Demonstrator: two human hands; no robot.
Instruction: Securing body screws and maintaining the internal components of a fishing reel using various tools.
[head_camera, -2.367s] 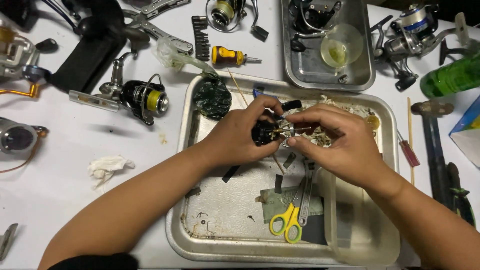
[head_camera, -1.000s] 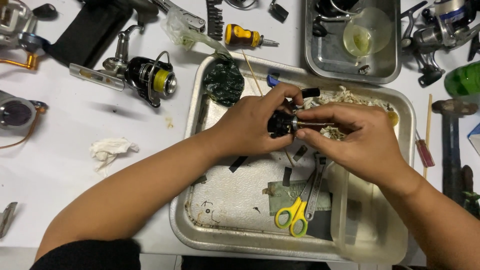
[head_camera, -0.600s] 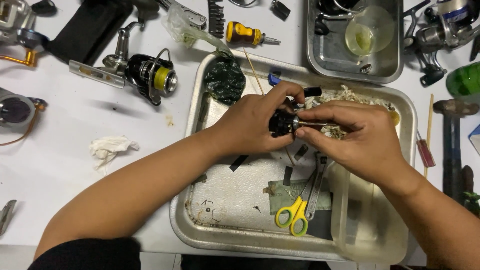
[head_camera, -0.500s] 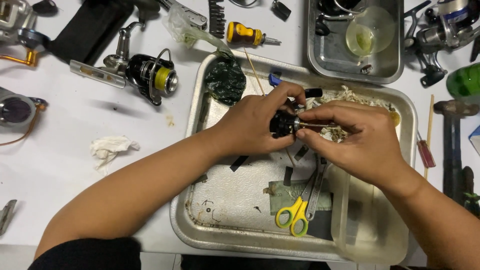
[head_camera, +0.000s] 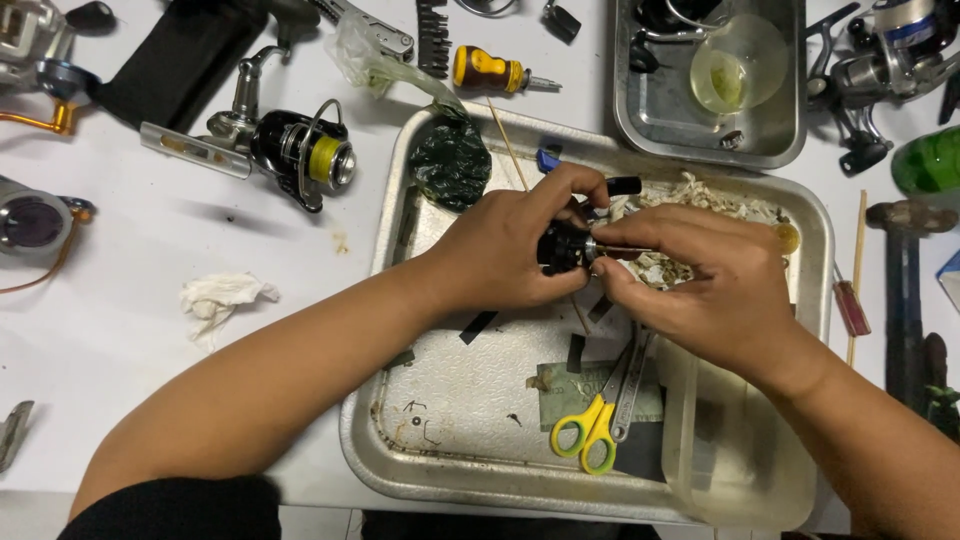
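Left hand (head_camera: 505, 250) clasps a small black cylindrical reel part (head_camera: 562, 247) above the large dented metal tray (head_camera: 400, 400). Right hand (head_camera: 705, 280) meets it from the other side, fingertips pinching the slim metal shaft (head_camera: 612, 250) that projects from the part. Yellow-handled scissors (head_camera: 595, 425) lie in the tray just below the hands. A black spinning reel with yellow line (head_camera: 300, 155) rests on the white table (head_camera: 120, 300), left of the tray.

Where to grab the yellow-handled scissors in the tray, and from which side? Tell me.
Take the scissors by the yellow loops, coming from the near edge of the tray: the handles point that way and lie bare, while the blades run up under the right hand.
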